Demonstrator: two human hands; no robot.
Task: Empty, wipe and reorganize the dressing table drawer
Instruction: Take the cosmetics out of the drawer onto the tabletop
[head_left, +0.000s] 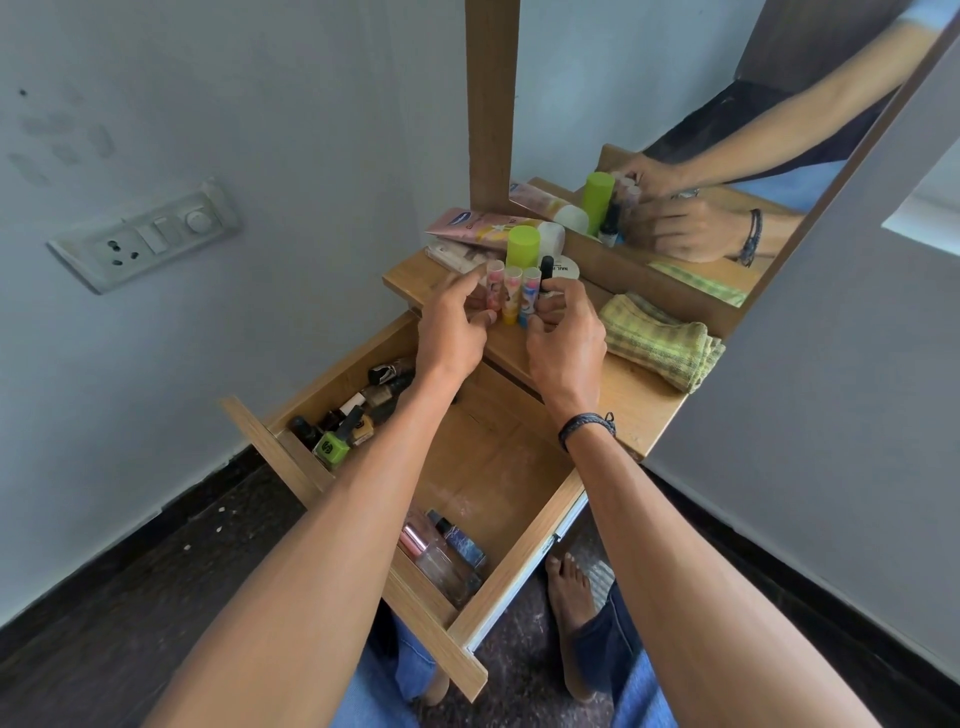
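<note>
The left hand (452, 332) pinches the end tube (493, 288) of the upright row on the desk (639, 395); the right hand (563, 338) curls beside them, grip unclear. The open drawer (498, 462) lies below both, its bottles (337, 431) nearer the left hand.

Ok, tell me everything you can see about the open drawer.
The drawer is pulled far out from under the tabletop. It is a shallow box of light wood-grain board with a plain front panel and a pale runner along its right side. Its floor is mostly bare and looks dusty. Nail polish bottles lie jumbled along its left wall, and perfume bottles lie by the front panel. Neither the left hand nor the right hand touches it.
</note>
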